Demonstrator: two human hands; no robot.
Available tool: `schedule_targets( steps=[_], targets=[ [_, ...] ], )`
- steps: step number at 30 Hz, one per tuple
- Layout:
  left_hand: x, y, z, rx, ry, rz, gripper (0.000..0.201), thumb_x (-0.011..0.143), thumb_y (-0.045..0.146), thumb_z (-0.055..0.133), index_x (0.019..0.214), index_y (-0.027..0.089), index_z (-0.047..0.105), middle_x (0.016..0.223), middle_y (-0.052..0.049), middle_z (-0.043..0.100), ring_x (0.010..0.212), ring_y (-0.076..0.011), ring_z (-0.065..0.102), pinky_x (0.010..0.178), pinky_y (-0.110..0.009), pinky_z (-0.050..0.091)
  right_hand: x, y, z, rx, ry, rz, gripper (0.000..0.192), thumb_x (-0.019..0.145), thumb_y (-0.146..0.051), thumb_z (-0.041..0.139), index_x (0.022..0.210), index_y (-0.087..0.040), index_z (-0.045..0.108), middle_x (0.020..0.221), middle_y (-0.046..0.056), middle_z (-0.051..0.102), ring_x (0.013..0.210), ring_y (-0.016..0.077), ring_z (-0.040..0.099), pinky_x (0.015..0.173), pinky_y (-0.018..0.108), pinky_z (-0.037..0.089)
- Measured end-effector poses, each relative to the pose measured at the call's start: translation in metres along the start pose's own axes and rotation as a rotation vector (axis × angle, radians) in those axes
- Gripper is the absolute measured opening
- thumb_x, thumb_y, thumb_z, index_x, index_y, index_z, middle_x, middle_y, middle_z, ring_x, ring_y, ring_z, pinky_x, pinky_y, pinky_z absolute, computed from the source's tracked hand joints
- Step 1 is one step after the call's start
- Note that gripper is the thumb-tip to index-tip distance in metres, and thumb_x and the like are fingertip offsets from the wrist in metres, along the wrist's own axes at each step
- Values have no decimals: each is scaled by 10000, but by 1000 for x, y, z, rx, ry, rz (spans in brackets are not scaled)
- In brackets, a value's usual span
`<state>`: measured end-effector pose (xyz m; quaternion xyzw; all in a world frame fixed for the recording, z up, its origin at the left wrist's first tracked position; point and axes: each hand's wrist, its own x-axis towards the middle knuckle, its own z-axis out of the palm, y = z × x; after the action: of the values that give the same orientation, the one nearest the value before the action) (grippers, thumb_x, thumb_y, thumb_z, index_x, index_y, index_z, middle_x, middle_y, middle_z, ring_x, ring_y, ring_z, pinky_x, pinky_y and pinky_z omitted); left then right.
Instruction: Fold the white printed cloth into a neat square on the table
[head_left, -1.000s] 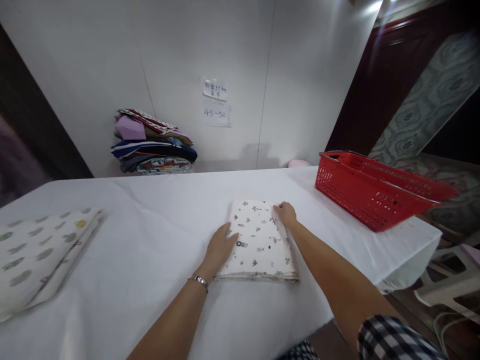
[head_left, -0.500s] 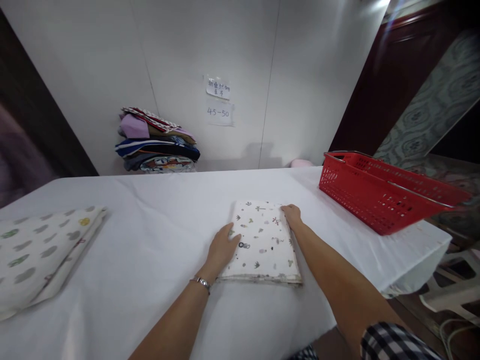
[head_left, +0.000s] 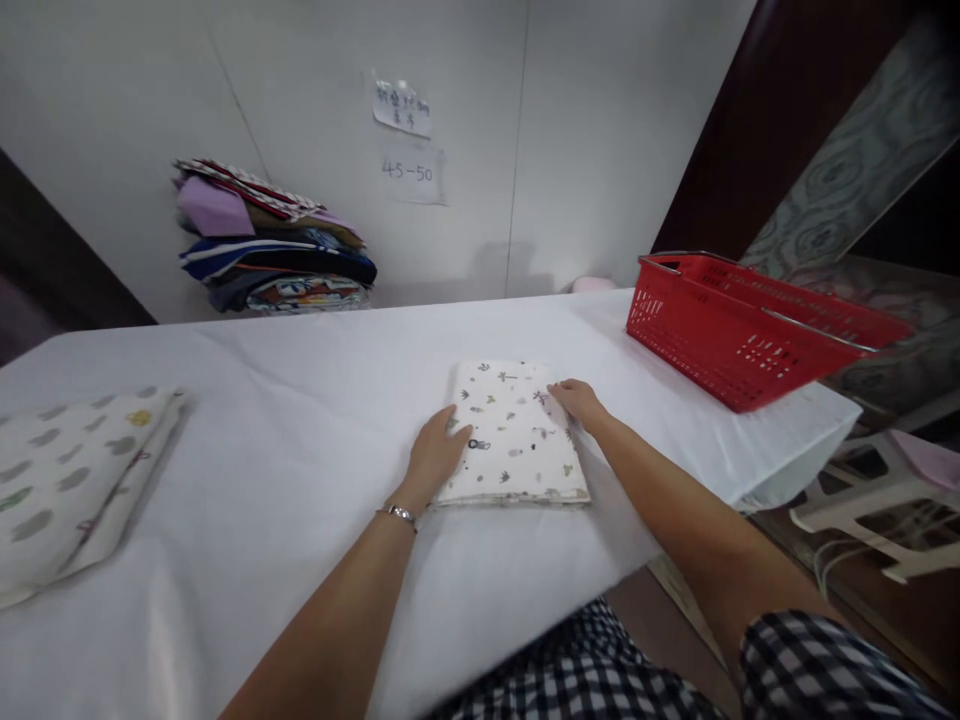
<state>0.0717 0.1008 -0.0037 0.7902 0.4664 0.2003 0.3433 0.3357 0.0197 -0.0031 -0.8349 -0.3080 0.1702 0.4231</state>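
On the white-covered bench (head_left: 300,430), a folded printed cloth (head_left: 517,445) lies flat. The left hand (head_left: 437,452) touches its left edge, thumb spread from the fingers; the right hand (head_left: 581,400) touches its far right corner, fingers bent, whether pinching I cannot tell.

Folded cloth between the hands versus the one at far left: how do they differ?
The middle cloth has small motifs; the left cloth has larger, mostly grey patches. The left hand and right hand touch the middle cloth, not the left cloth. The picture's edge cuts off the left cloth, not the middle cloth. Both are whitish, folded and on the white table.
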Motion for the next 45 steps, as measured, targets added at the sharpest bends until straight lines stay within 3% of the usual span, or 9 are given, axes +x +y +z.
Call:
schedule_targets(
  steps=[4, 8, 13, 20, 27, 33, 36, 40, 45],
  targets=[
    [2, 0, -1, 14, 1, 5, 557, 813, 395, 502, 1320, 176, 426, 1375, -75, 438, 1240, -242, 417, 1046, -348, 311, -40, 1, -12, 0, -64, -57, 283, 660, -441, 607, 574, -178, 544, 958, 59, 640, 906, 204, 565, 768, 282, 403],
    [4, 1, -1, 35, -5, -8, 559, 805, 406, 516, 1312, 185, 437, 1360, -71, 457, 1213, -246, 449, 1027, -339, 333, -70, 6, -19, 87, -194, -121, 269, 680, -399, 588, 557, -178, 497, 1094, 55, 616, 932, 200, 566, 790, 285, 402],
    [3, 5, -3, 70, -12, -7, 582, 797, 401, 522, 1321, 166, 428, 1352, -82, 465, 1196, -242, 464, 1016, -321, 338, -88, 22, -23, 148, -94, -54, 231, 658, -349, 607, 545, -172, 509, 1320, 84, 483, 1060, 219, 536, 895, 312, 357],
    [2, 8, -7, 111, -26, -73, 633, 795, 481, 497, 1335, 164, 402, 1311, -106, 502, 1149, -268, 501, 966, -354, 379, -89, 38, -20, 176, -66, -62, 248, 662, -380, 613, 554, -173, 531, 1314, 88, 492, 1085, 230, 524, 902, 330, 363],
    [1, 4, -3, 191, -11, -47, 632, 804, 510, 469, 1331, 169, 395, 1313, -123, 491, 1174, -290, 474, 959, -385, 376, -107, 27, -24, 137, -95, -108, 312, 708, -468, 591, 600, -178, 553, 1285, 103, 516, 1117, 240, 503, 936, 352, 333],
    [2, 4, -4, 185, -54, -114, 660, 787, 521, 495, 1340, 183, 368, 1252, -128, 545, 1107, -300, 530, 890, -373, 416, -116, 34, -25, 129, -63, -112, 212, 691, -370, 589, 604, -186, 533, 1193, 66, 577, 1006, 207, 551, 858, 318, 391],
    [5, 4, -11, 143, -46, -107, 672, 773, 498, 520, 1345, 183, 359, 1233, -126, 558, 1088, -277, 547, 873, -344, 427, -116, 41, -21, 107, -64, -101, 211, 692, -391, 594, 769, -194, 580, 996, 48, 642, 789, 171, 584, 723, 296, 433],
    [14, -4, -33, 110, -13, -94, 656, 757, 484, 540, 1330, 199, 392, 1166, -107, 599, 1021, -243, 586, 839, -304, 444, -128, 40, -7, 165, -155, -88, 565, 690, -371, 614, 1213, -227, 454, 901, 17, 630, 635, 136, 564, 633, 285, 447],
    [18, -29, -67, 81, -32, -90, 605, 709, 448, 590, 1251, 197, 495, 1145, -95, 614, 994, -239, 598, 819, -292, 461, -152, 26, 9, 149, -338, -198, 660, 722, -372, 594, 1335, -288, 363, 883, -3, 640, 612, 125, 546, 618, 281, 448]
  ],
)
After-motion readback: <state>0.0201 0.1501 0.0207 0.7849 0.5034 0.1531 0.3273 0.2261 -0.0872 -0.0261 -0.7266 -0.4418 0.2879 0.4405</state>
